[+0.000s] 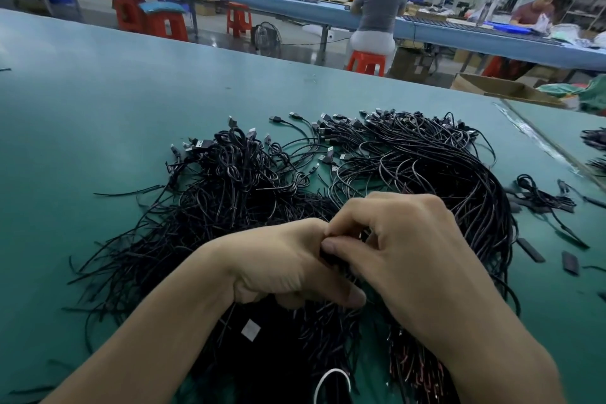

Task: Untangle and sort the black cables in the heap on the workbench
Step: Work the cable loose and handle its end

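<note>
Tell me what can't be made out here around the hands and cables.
Head view only.
Which strands of the tangled black cable heap the left hand and right hand pinch: curled fingers hide them.
The heap's near side: forearms cover it, bottom edge cuts it.

Two hands in play, left hand point(288, 269) and right hand point(403, 249), and one heap of black cables point(410, 157), strands far too many to count. Two people beyond, a seated person point(378, 6) with back turned and another person point(533, 11) at far right. Four red stools point(238, 18) plainly show, plus one floor fan point(267, 34).
</note>
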Motion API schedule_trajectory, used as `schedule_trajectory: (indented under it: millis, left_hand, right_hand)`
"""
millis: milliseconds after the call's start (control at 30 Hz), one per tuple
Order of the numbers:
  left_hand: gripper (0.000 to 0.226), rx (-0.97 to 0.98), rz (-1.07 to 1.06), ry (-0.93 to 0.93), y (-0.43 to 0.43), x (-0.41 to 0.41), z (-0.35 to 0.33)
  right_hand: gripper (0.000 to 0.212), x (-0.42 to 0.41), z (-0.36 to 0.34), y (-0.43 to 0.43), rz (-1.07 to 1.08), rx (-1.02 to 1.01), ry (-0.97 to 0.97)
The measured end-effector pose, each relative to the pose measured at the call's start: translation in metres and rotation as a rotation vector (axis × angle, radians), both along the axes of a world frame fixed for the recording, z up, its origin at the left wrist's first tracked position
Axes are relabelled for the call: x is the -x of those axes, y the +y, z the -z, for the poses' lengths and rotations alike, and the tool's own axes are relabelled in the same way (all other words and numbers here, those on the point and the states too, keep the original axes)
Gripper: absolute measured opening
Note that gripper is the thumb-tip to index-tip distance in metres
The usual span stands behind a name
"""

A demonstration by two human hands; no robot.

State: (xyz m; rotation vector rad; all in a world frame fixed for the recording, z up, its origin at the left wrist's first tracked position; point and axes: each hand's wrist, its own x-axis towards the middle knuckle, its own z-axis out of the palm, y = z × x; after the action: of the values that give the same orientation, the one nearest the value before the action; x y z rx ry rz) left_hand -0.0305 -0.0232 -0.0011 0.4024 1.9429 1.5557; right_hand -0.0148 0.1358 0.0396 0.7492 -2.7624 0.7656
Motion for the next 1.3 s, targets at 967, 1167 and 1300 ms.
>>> schedule_trajectory:
  millis: [967, 1167, 1300]
  left_hand:
    - [0.031, -0.761, -0.696, 0.483, 0.024, 0.004, -0.009]
    - [0.031, -0.353, -0.626, 0.682, 0.012, 0.009, 0.002]
    - [0.056, -0.16, -0.69, 0.78, 0.006, 0.012, 0.003]
  right_hand:
    - [0.034, 0.01, 0.024, -0.029, 0.023, 1.099, -0.599]
    - [0.019, 0.019, 0.024, -0.014, 0.028, 1.172, -0.555]
    - [0.027, 0.023, 0.022, -0.001, 0.026, 1.02, -0.397]
